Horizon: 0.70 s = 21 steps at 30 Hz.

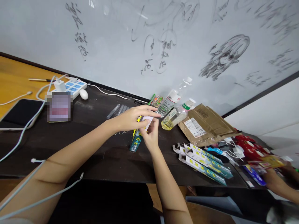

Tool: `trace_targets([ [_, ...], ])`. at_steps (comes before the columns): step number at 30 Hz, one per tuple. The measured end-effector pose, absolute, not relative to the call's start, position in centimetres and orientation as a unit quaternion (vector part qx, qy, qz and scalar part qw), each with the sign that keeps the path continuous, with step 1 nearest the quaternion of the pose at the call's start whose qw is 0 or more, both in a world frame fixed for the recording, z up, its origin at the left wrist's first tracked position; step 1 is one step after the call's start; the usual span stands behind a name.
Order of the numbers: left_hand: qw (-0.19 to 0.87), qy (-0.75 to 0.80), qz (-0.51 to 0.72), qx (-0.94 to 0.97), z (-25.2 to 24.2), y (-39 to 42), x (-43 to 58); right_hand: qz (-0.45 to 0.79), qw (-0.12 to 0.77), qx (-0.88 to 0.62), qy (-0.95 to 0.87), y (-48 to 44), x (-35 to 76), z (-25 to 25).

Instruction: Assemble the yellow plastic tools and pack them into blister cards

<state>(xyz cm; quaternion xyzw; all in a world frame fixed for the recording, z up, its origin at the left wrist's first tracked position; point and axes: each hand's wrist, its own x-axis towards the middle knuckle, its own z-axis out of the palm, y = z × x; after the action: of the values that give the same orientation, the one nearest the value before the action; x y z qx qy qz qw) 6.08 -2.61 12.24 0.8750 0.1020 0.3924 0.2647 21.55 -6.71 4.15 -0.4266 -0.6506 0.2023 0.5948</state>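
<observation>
Both hands meet above the middle of the dark surface (70, 140): the left hand (133, 117) and right hand (151, 132) each pinch the top of one teal-and-yellow card package (137, 138), its lower end resting on the surface. The package appears only partly opened. Several like packages (205, 163) lie flat toward the right front edge, apparently finished or waiting.

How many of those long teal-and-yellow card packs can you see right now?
4: one teal pack held in both hands at table centre, three teal packs lying side by side to the right; more may be hidden.
</observation>
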Motion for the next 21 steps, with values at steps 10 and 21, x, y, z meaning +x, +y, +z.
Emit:
trace_targets([
  [10, 0.272, 0.17, 0.442, 0.838, 10.8, 0.6, 5.3, 0.334, 0.296, -0.473, -0.76, -9.0, 24.8, -0.4],
  [21, 0.462, 0.294, 0.529, 0.648, 8.4, 3.1, 6.1, 0.651, 0.362, -0.34, -0.575, -8.9, 23.8, 0.3],
])
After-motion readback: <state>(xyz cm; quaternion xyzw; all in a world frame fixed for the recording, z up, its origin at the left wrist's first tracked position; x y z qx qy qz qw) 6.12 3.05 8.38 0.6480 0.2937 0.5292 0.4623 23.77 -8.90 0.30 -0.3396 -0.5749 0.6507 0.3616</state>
